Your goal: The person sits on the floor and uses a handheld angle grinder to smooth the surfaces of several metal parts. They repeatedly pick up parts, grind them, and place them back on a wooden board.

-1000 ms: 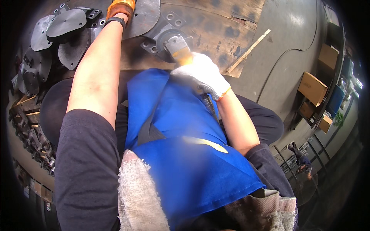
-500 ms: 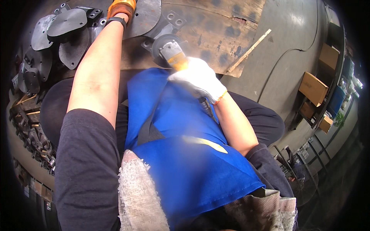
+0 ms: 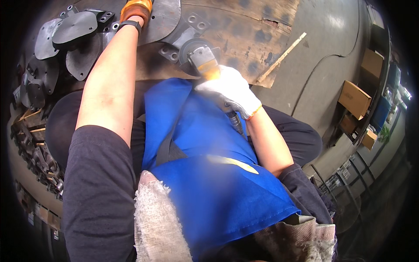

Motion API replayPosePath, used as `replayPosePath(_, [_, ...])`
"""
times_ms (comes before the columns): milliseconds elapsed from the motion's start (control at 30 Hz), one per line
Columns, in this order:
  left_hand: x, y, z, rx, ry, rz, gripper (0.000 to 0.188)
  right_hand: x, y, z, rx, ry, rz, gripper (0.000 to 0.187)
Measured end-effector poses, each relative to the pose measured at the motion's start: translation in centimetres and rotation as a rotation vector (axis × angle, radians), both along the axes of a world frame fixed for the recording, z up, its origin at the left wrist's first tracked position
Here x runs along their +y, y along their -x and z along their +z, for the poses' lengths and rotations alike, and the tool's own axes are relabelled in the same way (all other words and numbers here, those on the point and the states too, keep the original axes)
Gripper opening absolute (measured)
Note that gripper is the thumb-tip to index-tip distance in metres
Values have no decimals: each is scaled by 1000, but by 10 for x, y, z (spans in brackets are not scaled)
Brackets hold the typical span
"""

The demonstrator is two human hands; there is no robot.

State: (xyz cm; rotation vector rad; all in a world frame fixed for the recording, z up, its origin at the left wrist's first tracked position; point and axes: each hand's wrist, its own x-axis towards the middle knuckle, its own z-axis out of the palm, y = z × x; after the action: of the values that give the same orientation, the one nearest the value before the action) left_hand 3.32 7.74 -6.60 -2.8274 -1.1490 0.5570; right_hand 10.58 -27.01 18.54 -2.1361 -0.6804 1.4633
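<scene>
An angle grinder (image 3: 206,65) with a yellow body and a grey head is gripped by my right hand (image 3: 231,89) in a white glove. Its disc lies next to a steel bracket (image 3: 185,35) that has lugs with holes; whether they touch, I cannot tell. My left hand (image 3: 136,9), in an orange glove, reaches to the upper rim, beside a large rounded steel plate (image 3: 163,19). The picture's edge cuts off its fingers, so its hold is hidden. The grinder's dark tail end comes out below my right hand over my blue apron (image 3: 174,126).
Several dark steel plates with lugs (image 3: 76,28) are heaped at the left. A worn wooden board (image 3: 244,30) lies under the work, with a thin wooden strip (image 3: 281,59) at its right. A cable (image 3: 312,70) runs over the floor toward cardboard boxes (image 3: 354,99).
My right hand and the grinder have shifted slightly right and nearer to me, showing more of the bracket's lug. My left hand has hardly moved.
</scene>
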Motion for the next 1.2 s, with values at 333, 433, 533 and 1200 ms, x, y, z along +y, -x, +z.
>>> replayPosePath(333, [13, 9, -43, -299, 154, 321, 60, 0, -12, -5, 122, -162, -236, 34])
replayPosePath(433, [5, 2, -13, -298, 212, 425, 64, 0, -12, -2, 66, -116, -186, 36])
replayPosePath(533, [20, 12, -39, -242, 192, 313, 68, 19, -19, 8, 25, 48, -45, 40])
replayPosePath(1200, [8, 9, -23, -308, 193, 358, 60, 21, -25, 2, -14, 36, -33, 40])
